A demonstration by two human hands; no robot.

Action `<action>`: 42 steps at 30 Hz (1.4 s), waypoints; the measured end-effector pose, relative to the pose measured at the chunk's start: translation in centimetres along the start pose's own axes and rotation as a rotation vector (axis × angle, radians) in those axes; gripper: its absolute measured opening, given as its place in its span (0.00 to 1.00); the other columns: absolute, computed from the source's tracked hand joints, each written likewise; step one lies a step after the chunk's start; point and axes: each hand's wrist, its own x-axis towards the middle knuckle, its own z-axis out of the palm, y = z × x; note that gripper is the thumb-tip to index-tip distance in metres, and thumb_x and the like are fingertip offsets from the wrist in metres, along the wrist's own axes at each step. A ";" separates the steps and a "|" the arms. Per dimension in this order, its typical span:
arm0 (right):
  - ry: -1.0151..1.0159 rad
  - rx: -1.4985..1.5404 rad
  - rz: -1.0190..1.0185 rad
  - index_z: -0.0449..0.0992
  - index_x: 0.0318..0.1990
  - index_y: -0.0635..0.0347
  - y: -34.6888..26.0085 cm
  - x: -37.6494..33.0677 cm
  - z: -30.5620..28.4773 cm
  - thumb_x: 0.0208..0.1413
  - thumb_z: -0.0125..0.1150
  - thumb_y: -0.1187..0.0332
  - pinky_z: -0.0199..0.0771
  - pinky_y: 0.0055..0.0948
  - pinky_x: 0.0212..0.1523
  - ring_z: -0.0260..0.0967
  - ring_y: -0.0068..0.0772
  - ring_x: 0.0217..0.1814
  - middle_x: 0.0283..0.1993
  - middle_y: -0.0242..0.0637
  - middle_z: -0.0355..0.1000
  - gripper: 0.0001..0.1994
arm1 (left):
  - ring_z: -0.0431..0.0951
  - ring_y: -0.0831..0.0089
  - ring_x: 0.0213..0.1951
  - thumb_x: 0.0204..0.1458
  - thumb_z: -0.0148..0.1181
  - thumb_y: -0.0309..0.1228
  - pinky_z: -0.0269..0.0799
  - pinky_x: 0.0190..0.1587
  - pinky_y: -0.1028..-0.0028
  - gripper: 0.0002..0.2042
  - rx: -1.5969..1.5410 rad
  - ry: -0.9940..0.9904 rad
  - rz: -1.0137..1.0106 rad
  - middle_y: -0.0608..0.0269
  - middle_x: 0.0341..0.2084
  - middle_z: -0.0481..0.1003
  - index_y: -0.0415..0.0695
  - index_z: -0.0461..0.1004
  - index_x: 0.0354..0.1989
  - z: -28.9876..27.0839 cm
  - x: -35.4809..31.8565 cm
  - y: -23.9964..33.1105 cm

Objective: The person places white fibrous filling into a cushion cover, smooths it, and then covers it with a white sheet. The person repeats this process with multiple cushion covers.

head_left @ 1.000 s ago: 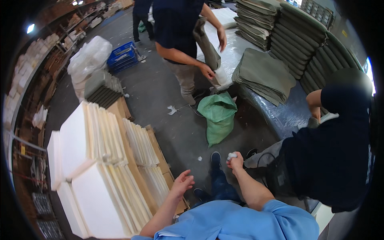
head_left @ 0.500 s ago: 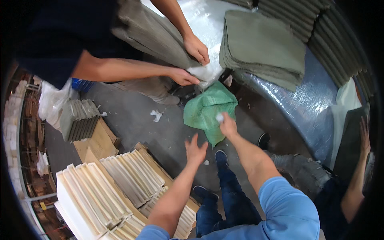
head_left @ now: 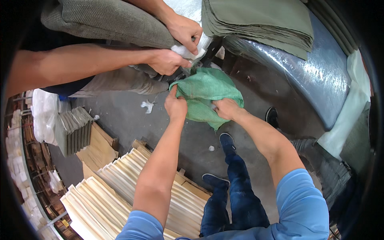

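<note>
A green woven sack (head_left: 212,86) stands on the floor ahead of me, its mouth folded and partly collapsed. My left hand (head_left: 176,107) is closed on the sack's left edge, with the thumb side up against the cloth. At the sack's near right side, my right hand (head_left: 227,109) is closed, its fingertips pushed against the folds around a small white wad that barely shows. Just beyond the sack, a co-worker's two hands pinch white material at the end of a grey fabric-covered cushion (head_left: 116,24).
Grey-green folded cloths (head_left: 260,20) are stacked on a plastic-wrapped surface (head_left: 316,76) at right. Cream panels (head_left: 104,200) stand in rows at lower left. Grey pads (head_left: 74,130) and white plastic bags (head_left: 44,116) lie further left. A white scrap (head_left: 147,106) is on the floor.
My left hand, spread in the air before, has reached forward and taken hold of the sack's edge. The right hand, carrying the white wad, has come down against the sack. My view has shifted.
</note>
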 end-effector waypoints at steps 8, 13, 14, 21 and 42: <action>-0.142 -0.317 0.314 0.79 0.57 0.65 5.7 -1.9 0.4 0.45 0.65 0.73 0.75 0.44 0.61 0.76 0.52 0.62 0.57 0.55 0.77 0.27 | 0.71 0.45 0.64 0.50 0.49 0.16 0.67 0.64 0.59 0.34 -0.087 -0.379 0.158 0.37 0.62 0.70 0.38 0.63 0.71 -0.5 -7.5 0.8; -0.171 -0.265 0.281 0.82 0.50 0.64 0.4 -2.9 -4.5 0.47 0.61 0.77 0.72 0.45 0.62 0.77 0.53 0.58 0.50 0.54 0.80 0.20 | 0.66 0.43 0.68 0.50 0.46 0.13 0.63 0.68 0.58 0.38 -0.131 -0.453 0.187 0.37 0.67 0.65 0.39 0.55 0.75 -1.9 -9.2 0.9; -0.035 -0.215 0.229 0.82 0.49 0.64 -1.3 -3.6 -5.4 0.47 0.59 0.78 0.72 0.45 0.63 0.77 0.54 0.58 0.49 0.53 0.80 0.19 | 0.66 0.43 0.68 0.50 0.46 0.13 0.63 0.68 0.58 0.38 -0.137 -0.427 0.224 0.37 0.67 0.65 0.40 0.54 0.75 -2.4 -9.3 0.7; -0.029 -0.296 0.181 0.67 0.72 0.50 0.9 -1.4 -0.9 0.59 0.56 0.68 0.52 0.45 0.78 0.57 0.49 0.78 0.77 0.47 0.58 0.30 | 0.64 0.44 0.70 0.49 0.44 0.12 0.61 0.69 0.61 0.42 -0.122 -0.460 0.190 0.38 0.69 0.63 0.45 0.48 0.78 -1.7 -8.8 2.7; 0.689 -0.257 -0.068 0.80 0.54 0.52 2.6 1.9 0.0 0.62 0.58 0.58 0.70 0.51 0.60 0.73 0.53 0.59 0.56 0.46 0.77 0.17 | 0.66 0.41 0.68 0.48 0.44 0.15 0.63 0.67 0.59 0.48 -0.147 -0.439 0.285 0.36 0.68 0.64 0.55 0.37 0.81 -2.3 -8.5 1.7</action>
